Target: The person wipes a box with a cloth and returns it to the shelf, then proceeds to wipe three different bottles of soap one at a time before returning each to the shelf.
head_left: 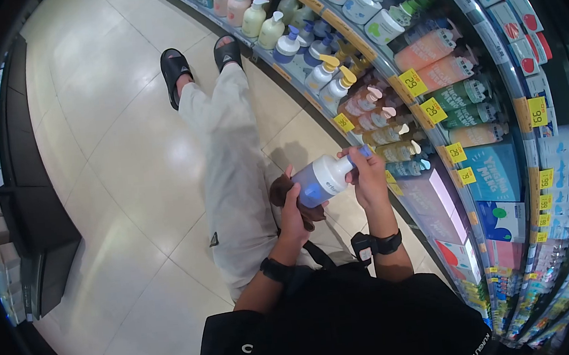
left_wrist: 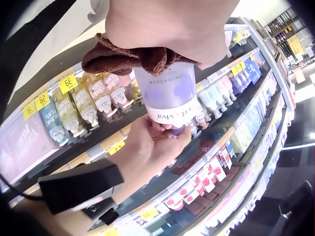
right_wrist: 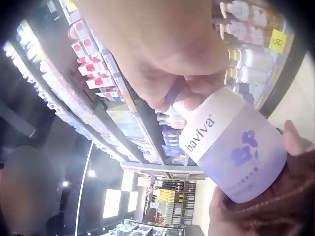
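Observation:
A white and purple pump bottle (head_left: 322, 179) is held tilted in front of the person's body, between both hands. The left hand (head_left: 293, 219) grips its lower part through a brown cloth (head_left: 282, 190), which bunches around the base. At the other end, the fingers of the right hand (head_left: 370, 179) pinch the purple pump head. In the right wrist view, purple flowers and dark lettering show on the bottle (right_wrist: 241, 152), while the right hand (right_wrist: 167, 69) largely covers the pump.
Shelves of pump bottles (head_left: 271, 26) and boxes (head_left: 494, 173) with yellow price tags (head_left: 413, 82) curve along the right side. A dark low shelf unit (head_left: 41, 219) stands at the left. Pale floor tiles (head_left: 111, 125) lie around the person's black sandals (head_left: 174, 72).

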{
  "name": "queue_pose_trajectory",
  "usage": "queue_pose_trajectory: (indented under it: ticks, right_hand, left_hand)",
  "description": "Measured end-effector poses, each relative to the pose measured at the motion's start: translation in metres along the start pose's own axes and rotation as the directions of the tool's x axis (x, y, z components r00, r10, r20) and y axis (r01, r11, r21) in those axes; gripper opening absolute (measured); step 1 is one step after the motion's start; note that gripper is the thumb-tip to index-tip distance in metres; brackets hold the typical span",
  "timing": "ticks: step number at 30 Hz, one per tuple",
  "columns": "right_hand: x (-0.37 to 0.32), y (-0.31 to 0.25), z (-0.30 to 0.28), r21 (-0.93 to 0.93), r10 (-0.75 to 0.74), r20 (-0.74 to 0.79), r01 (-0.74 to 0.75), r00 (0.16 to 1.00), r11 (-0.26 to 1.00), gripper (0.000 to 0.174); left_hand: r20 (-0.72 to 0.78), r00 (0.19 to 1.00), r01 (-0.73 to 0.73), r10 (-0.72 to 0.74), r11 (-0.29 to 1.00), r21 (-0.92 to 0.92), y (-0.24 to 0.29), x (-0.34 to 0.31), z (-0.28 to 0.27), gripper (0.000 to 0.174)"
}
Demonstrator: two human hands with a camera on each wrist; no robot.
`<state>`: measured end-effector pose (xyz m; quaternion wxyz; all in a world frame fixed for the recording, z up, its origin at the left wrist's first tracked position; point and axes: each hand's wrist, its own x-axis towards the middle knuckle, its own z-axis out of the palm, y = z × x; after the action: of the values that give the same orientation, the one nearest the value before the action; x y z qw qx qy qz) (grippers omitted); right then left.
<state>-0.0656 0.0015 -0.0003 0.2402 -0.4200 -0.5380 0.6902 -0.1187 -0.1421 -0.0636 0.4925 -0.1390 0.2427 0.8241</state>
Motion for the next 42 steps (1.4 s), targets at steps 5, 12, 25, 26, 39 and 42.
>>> queue_pose_trajectory:
  ticks: [5, 12, 25, 26, 39, 42]
  right_hand:
    - [0.048, -0.018, 0.027, -0.31, -0.195, 0.132, 0.227, 0.972, 0.923, 0.015]
    - [0.19, -0.021, 0.047, 0.016, -0.133, 0.198, 0.132, 0.971, 0.991, 0.017]
    - [0.351, 0.006, 0.099, 0.098, -0.076, -0.163, 0.093, 0.984, 0.991, 0.017]
    - [0.356, 0.009, 0.102, 0.092, -0.054, -0.217, 0.076, 0.975, 0.993, 0.018]
    - [0.376, -0.008, 0.127, -0.207, -0.049, -0.372, -0.031, 0.927, 0.978, 0.026]
    - [0.382, -0.001, 0.121, -0.093, 0.025, -0.4, -0.068, 0.916, 0.993, 0.028]
  left_hand:
    - [-0.078, 0.983, 0.161, -0.165, 0.985, -0.055, 0.003, 0.005, -0.003, 0.063]
    - [0.245, 0.91, 0.335, -0.334, 0.941, 0.039, 0.005, 0.016, -0.006, 0.067]
    - [0.277, 0.897, 0.317, -0.343, 0.939, 0.137, 0.01, 0.028, -0.01, 0.068]
    - [0.28, 0.897, 0.316, -0.343, 0.939, 0.138, 0.01, 0.029, -0.011, 0.069]
    - [0.329, 0.867, 0.308, -0.374, 0.922, 0.236, 0.014, 0.029, -0.007, 0.062]
    - [0.328, 0.869, 0.304, -0.369, 0.924, 0.233, 0.01, 0.03, -0.006, 0.06]
